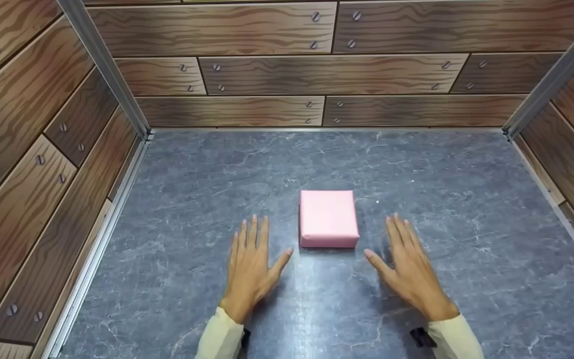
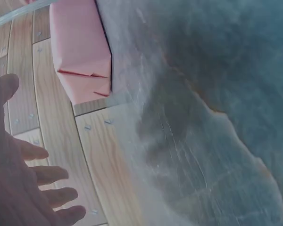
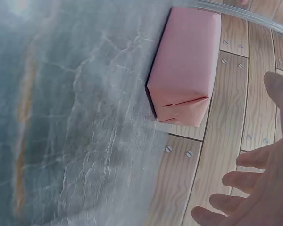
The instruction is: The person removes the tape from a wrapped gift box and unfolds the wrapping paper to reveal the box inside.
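Observation:
A pink paper-wrapped box (image 1: pixel 328 217) sits on the grey marbled table, with folded paper flaps showing on its side in the left wrist view (image 2: pixel 82 52) and the right wrist view (image 3: pixel 186 61). To its left is my left hand (image 1: pixel 249 271), palm down with straight fingers and the thumb spread toward the box. On the other side my right hand (image 1: pixel 409 271) mirrors it, fingers extended and thumb pointing inward. Both hands are apart from the box and hold nothing. Light sleeves cover the wrists.
Wood-plank patterned panels (image 1: pixel 267 30) stand at the back, left and right of the table (image 1: pixel 207 164). Metal strips (image 1: pixel 102 249) run along the table's edges, and metal posts (image 1: pixel 105 65) rise at the back corners. Tiny white specks lie right of the box.

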The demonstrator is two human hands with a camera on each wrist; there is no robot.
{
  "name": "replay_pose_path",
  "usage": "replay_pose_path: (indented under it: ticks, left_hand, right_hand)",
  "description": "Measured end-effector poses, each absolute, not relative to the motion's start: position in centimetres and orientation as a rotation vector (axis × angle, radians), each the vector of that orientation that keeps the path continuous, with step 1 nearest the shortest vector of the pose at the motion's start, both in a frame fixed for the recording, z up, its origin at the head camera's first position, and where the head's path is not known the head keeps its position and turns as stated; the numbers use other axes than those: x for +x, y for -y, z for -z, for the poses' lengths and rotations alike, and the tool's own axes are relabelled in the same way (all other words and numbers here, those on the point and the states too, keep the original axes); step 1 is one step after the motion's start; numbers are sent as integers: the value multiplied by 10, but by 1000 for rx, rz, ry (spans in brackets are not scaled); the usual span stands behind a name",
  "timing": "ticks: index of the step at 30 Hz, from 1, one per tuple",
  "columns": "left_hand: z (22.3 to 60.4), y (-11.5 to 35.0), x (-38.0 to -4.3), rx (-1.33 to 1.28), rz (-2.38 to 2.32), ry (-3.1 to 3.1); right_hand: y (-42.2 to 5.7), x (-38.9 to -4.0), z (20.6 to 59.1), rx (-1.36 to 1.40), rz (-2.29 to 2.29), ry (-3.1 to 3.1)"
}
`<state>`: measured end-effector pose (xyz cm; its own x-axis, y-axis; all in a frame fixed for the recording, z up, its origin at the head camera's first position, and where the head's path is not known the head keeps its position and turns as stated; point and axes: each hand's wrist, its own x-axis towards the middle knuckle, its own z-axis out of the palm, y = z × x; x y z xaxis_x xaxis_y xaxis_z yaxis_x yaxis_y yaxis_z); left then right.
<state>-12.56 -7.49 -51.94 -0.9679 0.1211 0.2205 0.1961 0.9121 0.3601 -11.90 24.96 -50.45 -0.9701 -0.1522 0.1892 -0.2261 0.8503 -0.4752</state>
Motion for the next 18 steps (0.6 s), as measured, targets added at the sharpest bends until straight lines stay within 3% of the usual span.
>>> replay_pose_path:
  ticks: [18]
  left_hand:
    - [511, 53, -169, -186, 1313, 2906]
  right_hand:
    - [-231, -168, 501, 56, -1396, 2830]
